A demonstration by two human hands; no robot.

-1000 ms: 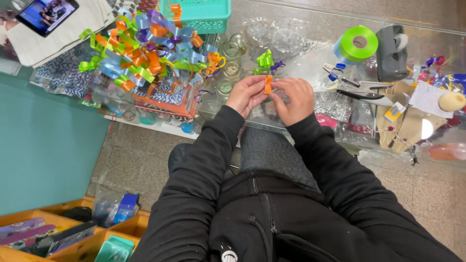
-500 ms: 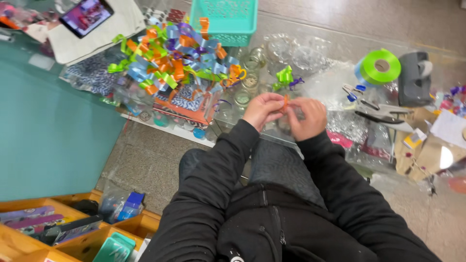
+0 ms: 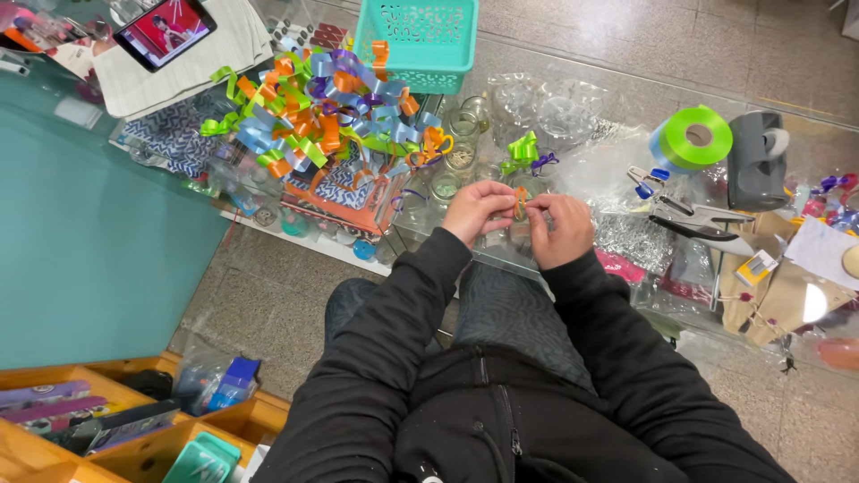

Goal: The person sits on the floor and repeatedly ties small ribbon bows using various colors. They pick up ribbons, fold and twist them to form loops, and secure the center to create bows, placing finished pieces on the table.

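My left hand [image 3: 476, 210] and my right hand [image 3: 560, 226] meet over a glass tabletop [image 3: 537, 143], fingertips pinched together on a short piece of orange ribbon [image 3: 520, 202]. Just beyond my fingers lies a small green and purple ribbon bow [image 3: 526, 152]. A big heap of curled ribbon bows [image 3: 313, 103] in orange, blue, green and purple lies to the left of my hands. Both arms are in black sleeves.
A teal plastic basket [image 3: 428, 40] stands at the back. To the right sit a green ribbon roll [image 3: 693, 137], a grey tape dispenser [image 3: 757, 159] and a stapler [image 3: 693, 216]. A phone [image 3: 164, 29] plays at far left. Orange bins [image 3: 98, 420] sit on the floor.
The view has swung, so everything sits further right and lower in frame. My hands stay together on the orange ribbon, working it between the fingertips.
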